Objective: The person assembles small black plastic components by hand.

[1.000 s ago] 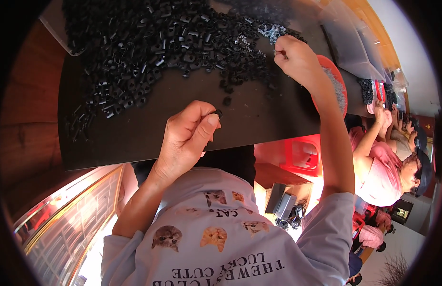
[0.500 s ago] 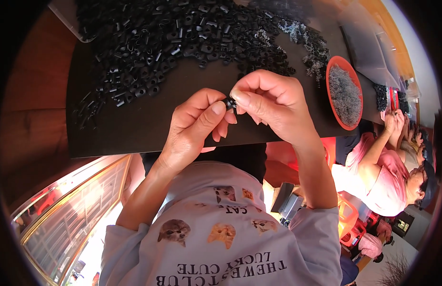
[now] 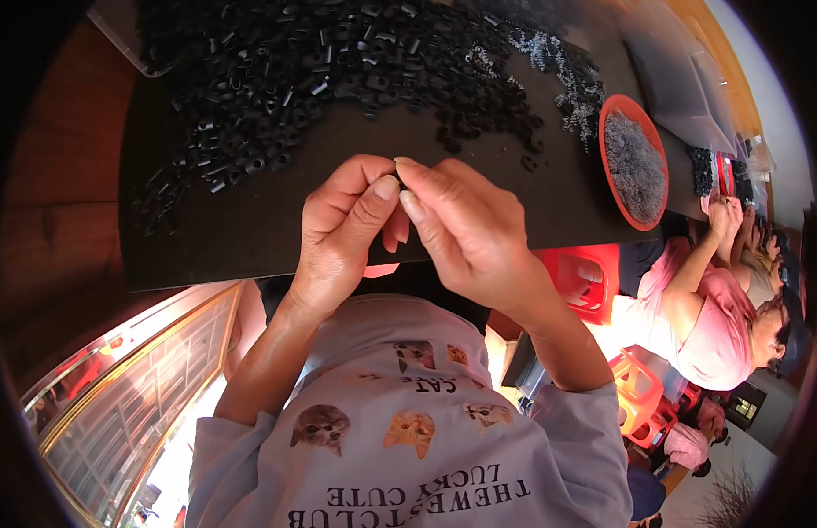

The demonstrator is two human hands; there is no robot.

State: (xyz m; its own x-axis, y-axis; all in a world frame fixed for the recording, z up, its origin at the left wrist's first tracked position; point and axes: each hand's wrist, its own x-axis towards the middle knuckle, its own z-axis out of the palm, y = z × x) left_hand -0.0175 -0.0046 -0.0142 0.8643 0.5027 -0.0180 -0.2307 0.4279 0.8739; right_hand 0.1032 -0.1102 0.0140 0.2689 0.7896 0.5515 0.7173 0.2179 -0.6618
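Both hands have come nearer, over the near table edge. Left hand and right hand pinch together; the held thing is hidden. Bare dark top lies between them and the far black parts.

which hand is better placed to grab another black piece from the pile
Probably the left hand: the thickest part of the pile of black pieces lies up and to its side. The right hand is nearer the red bowl.

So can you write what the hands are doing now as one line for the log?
left hand: pinching fingertips to right | right hand: fingertips meet left | held piece: hidden | black parts: heaped on dark table | orange bowl: right
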